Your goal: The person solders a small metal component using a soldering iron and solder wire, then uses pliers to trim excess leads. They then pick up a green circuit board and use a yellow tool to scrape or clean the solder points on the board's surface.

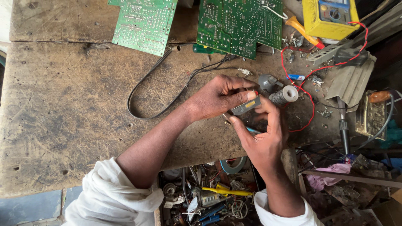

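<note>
- Wooden workbench (pixel 63 104): worn and stained; its left edge and far edge run out of frame.
- Light green circuit board (pixel 144 23), at 11 o'clock from the hands: top cut off by the frame.
- Dark green circuit board (pixel 238 25), at 12 o'clock: top likewise cut off; a black cable (pixel 142 90) loops from beneath the boards across the bench, its far end hidden under them.
- Left hand (pixel 217 98): fingers closed narrowly, thumb and forefinger pinching the left end of a small grey component (pixel 247 106) with a yellow mark. The component sits between both hands, at frame centre, above the bench.
- Right hand (pixel 264 138): closed on the component's right end from 5 o'clock; a thin tool with a blue handle (pixel 251 129) lies under the palm, largely hidden, kind not determinable.
- Open drawer (pixel 209 196), at 6 o'clock below the hands: holds mixed clutter, including yellow-handled pliers (pixel 228 191), wires and small parts; partly covered by both white sleeves, lower part cut off.
- Solder spool (pixel 284 95), at 2 o'clock, just beside the right fingers.
- Red wire (pixel 307 113): runs from the bench up to a yellow multimeter (pixel 328 16) at 1 o'clock; meter top cut off.
- Right margin: dark, crowded items, hard to make out.
</note>
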Demonstrator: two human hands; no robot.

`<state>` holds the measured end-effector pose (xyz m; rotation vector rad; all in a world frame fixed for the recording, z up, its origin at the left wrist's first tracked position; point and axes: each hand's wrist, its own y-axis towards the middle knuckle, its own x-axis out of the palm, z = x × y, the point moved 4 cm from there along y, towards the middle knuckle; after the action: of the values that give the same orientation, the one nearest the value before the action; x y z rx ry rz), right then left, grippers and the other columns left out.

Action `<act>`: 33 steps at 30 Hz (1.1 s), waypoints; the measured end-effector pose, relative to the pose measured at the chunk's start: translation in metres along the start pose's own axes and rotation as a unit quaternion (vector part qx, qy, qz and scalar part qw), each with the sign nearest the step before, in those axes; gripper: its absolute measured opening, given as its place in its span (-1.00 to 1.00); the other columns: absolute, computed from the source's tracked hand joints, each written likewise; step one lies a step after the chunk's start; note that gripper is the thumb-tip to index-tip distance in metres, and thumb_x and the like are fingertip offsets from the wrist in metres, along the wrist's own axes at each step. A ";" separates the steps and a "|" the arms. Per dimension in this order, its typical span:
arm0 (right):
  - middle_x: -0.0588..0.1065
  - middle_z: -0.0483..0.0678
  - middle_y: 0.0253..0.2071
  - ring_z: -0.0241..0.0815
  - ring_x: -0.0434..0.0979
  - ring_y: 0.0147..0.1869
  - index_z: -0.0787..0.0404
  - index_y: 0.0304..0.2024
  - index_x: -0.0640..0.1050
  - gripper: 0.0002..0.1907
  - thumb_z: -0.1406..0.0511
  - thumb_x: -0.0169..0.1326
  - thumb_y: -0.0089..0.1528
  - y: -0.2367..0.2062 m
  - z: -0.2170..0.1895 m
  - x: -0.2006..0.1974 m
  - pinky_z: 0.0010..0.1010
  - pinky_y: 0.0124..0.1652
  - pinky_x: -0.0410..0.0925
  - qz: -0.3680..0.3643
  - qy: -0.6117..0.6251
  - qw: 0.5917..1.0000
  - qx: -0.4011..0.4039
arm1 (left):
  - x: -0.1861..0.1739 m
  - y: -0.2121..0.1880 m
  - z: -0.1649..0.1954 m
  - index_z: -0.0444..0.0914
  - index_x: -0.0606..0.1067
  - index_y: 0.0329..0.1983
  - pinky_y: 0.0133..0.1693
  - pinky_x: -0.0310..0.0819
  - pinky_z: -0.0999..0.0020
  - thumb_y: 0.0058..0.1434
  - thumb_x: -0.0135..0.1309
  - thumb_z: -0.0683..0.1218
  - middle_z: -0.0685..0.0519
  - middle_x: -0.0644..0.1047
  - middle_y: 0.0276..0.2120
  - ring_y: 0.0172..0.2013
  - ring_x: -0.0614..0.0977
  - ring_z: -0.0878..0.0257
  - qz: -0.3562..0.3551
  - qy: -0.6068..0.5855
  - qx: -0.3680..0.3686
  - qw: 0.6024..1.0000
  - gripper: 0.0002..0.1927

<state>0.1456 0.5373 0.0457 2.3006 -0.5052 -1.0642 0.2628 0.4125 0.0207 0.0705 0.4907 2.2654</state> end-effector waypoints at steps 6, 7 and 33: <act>0.48 0.03 0.06 -0.18 0.51 0.07 0.33 0.34 0.37 -0.26 0.45 0.38 0.15 0.001 0.010 -0.005 -0.38 0.10 0.42 0.007 0.040 0.998 0.042 | 0.000 0.000 0.005 -0.25 0.49 0.25 -0.26 0.66 0.47 0.36 0.08 -0.07 0.08 0.64 -0.12 -0.20 0.65 0.41 0.021 -0.022 -0.093 0.995 -0.60; 0.49 0.02 0.09 -0.20 0.52 0.10 0.32 0.38 0.36 -0.26 0.47 0.34 0.18 0.000 0.014 -0.005 -0.40 0.13 0.43 0.007 0.071 0.995 0.069 | 0.000 0.000 0.007 -0.25 0.48 0.26 -0.25 0.64 0.49 0.37 0.08 -0.09 0.10 0.64 -0.13 -0.18 0.64 0.44 0.018 -0.036 -0.084 0.996 -0.60; 0.49 0.05 0.12 -0.13 0.47 0.15 0.33 0.32 0.48 -0.45 0.27 0.28 0.32 0.036 0.086 -0.092 -0.32 0.16 0.36 0.078 -0.013 0.991 0.105 | -0.039 -0.005 0.000 -0.29 0.61 0.01 -0.42 0.47 0.43 0.36 0.14 -0.07 0.05 0.66 -0.39 -0.47 0.54 0.37 0.261 0.075 -0.180 0.945 -0.75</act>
<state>0.0183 0.5311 0.0748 2.3819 -0.8284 -1.0075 0.2927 0.3870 0.0231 -0.1786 0.1308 2.8632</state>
